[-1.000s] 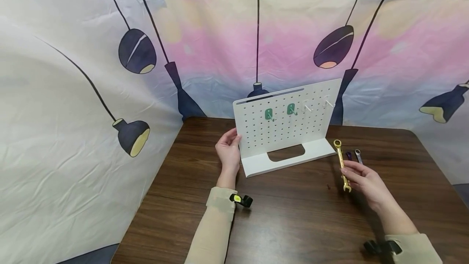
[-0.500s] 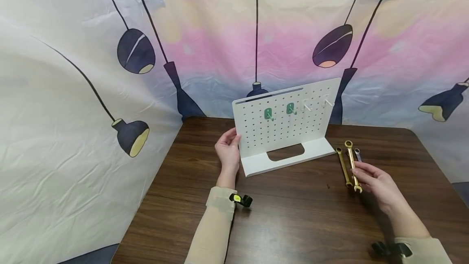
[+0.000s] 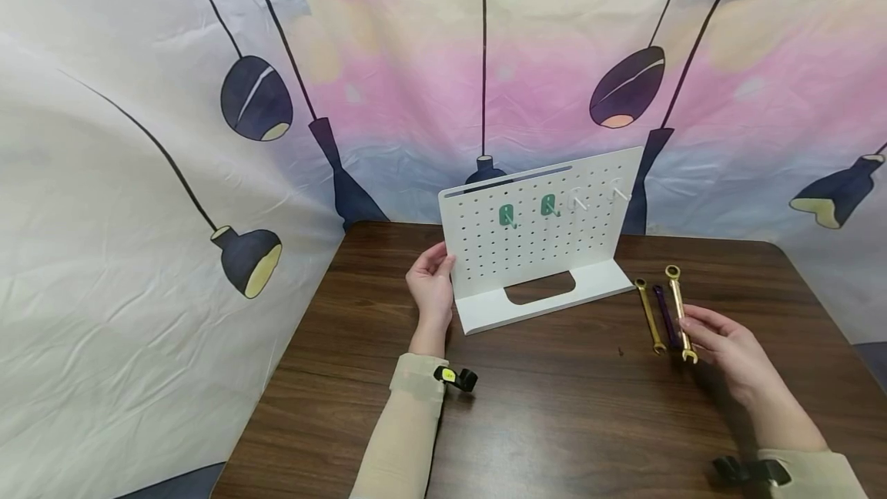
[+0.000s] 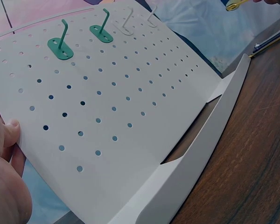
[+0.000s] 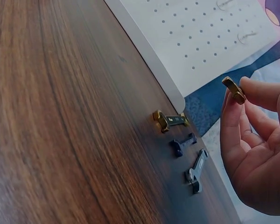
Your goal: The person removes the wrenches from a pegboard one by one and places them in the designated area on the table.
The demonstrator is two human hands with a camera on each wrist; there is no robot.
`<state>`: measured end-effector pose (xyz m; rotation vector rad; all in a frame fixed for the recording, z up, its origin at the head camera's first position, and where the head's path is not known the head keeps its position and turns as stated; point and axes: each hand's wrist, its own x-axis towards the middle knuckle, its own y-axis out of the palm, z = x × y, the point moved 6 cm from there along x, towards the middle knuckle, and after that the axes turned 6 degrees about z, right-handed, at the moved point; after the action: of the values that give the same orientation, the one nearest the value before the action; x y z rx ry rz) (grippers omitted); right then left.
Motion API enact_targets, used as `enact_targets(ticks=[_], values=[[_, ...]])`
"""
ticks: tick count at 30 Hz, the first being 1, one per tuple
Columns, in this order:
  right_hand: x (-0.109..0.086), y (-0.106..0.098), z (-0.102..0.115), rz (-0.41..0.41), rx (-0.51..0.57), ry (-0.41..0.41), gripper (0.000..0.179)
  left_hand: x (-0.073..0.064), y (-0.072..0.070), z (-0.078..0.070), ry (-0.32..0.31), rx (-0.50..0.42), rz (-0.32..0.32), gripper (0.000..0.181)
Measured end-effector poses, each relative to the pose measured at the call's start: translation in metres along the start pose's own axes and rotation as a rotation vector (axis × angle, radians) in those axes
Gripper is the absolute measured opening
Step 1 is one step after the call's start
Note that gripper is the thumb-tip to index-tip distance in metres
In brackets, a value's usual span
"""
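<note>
A white pegboard stand (image 3: 478,245) stands on the table, and my left hand (image 3: 431,289) grips its left edge, thumb on the front face. My right hand (image 3: 731,349) pinches a gold combination wrench (image 3: 675,293) between thumb and fingers, raised above the tabletop. Just left of it lie a second gold wrench (image 3: 649,318) and a purple wrench (image 3: 664,310). The right wrist view also shows a silver wrench (image 5: 197,171) on the table; in the head view the hand and held wrench hide it.
Two green hooks (image 3: 507,216) and two clear hooks (image 3: 577,199) sit in a row on the pegboard. Its base has a cut-out slot. Behind the brown wooden table (image 3: 540,406) hangs a cloth printed with lamps (image 3: 416,60).
My right hand has carried the gold wrench to the right, uncovering the other gold wrench and the purple one and covering the silver one. The left hand stays on the pegboard.
</note>
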<state>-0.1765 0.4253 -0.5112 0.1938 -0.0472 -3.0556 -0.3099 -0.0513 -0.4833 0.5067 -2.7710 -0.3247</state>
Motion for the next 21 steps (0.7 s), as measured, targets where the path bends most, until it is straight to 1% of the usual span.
enact_targets(ticks=[12,17,21], values=[[-0.002,-0.017,-0.007,-0.008,0.068,0.019,0.027,-0.001,0.001,-0.001,-0.001,-0.001,0.001,0.019],[-0.004,-0.024,-0.010,-0.009,0.077,0.031,0.029,0.000,0.001,0.000,-0.002,0.005,0.000,0.019],[-0.005,-0.030,-0.012,-0.020,0.062,0.033,0.029,0.000,0.001,0.000,-0.001,0.006,0.000,0.019]])
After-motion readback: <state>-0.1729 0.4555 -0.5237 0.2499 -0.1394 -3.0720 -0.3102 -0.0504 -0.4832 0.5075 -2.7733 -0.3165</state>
